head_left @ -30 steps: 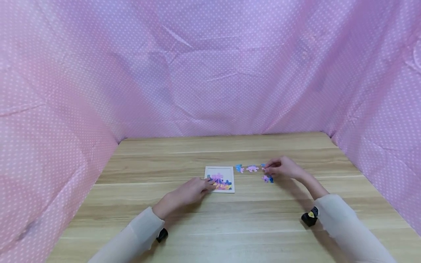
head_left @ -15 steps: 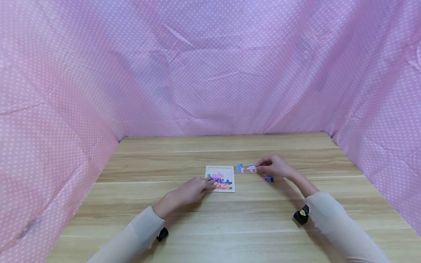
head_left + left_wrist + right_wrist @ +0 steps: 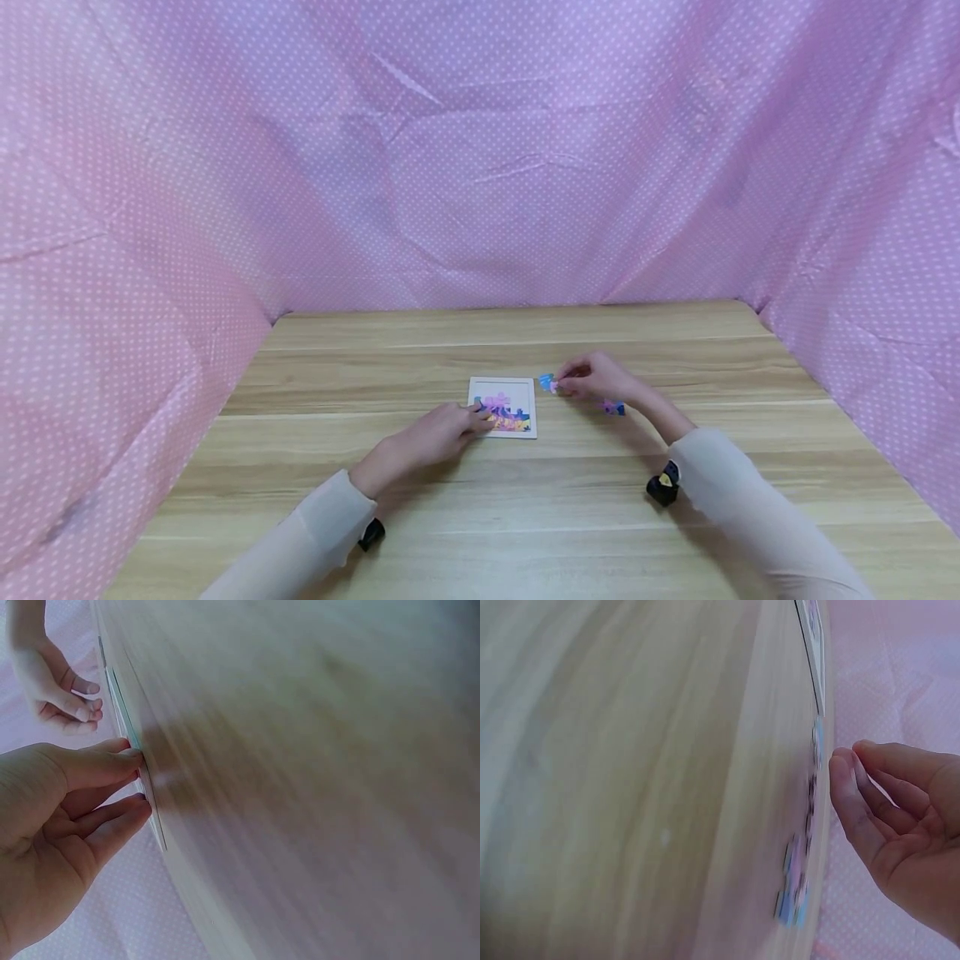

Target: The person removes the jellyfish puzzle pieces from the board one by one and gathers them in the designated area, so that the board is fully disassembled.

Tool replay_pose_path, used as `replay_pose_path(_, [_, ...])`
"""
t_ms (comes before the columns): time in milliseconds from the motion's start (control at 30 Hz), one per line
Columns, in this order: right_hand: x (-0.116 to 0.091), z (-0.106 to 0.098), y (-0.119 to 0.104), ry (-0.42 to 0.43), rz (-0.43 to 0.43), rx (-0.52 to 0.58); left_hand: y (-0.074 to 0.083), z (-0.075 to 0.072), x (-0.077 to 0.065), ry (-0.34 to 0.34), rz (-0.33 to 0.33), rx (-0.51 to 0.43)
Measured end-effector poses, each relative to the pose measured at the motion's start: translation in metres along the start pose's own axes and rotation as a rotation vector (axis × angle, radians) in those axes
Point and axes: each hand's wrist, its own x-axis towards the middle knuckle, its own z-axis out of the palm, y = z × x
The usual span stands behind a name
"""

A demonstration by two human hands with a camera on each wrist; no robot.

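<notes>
On the wooden table a white square puzzle tray holds a partly assembled colourful picture in its lower part. The left hand rests its fingertips on the tray's left side; in the left wrist view those fingers press its edge. The right hand is raised a little above the table, right of the tray. Its thumb and index finger pinch a small puzzle piece, mostly hidden by the fingers. Just left of the fingertips lies a blue-and-pink puzzle piece. A pink puzzle piece lies beneath the hand.
A purple-and-blue puzzle piece lies on the table below the right hand. Pink dotted cloth hangs behind the table and along both sides. Each wrist carries a black camera.
The right hand picks up the rightmost piece of the upper row and carries it left, over the pink piece towards the tray. The left hand stays put on the tray.
</notes>
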Motion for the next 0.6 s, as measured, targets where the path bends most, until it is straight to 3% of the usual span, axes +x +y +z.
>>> replay_pose_path(167, [0.008, 0.007, -0.006, -0.022, -0.011, -0.015, 0.0, 0.0, 0.001, 0.013, 0.02, -0.001])
replay_pose_path(400, [0.018, 0.021, -0.018, -0.086, -0.055, 0.008, 0.001, -0.002, 0.001, -0.017, -0.014, -0.009])
replay_pose_path(600, [0.028, 0.035, -0.028, -0.098, -0.085, -0.08, 0.001, -0.003, 0.0, -0.026, -0.021, -0.024])
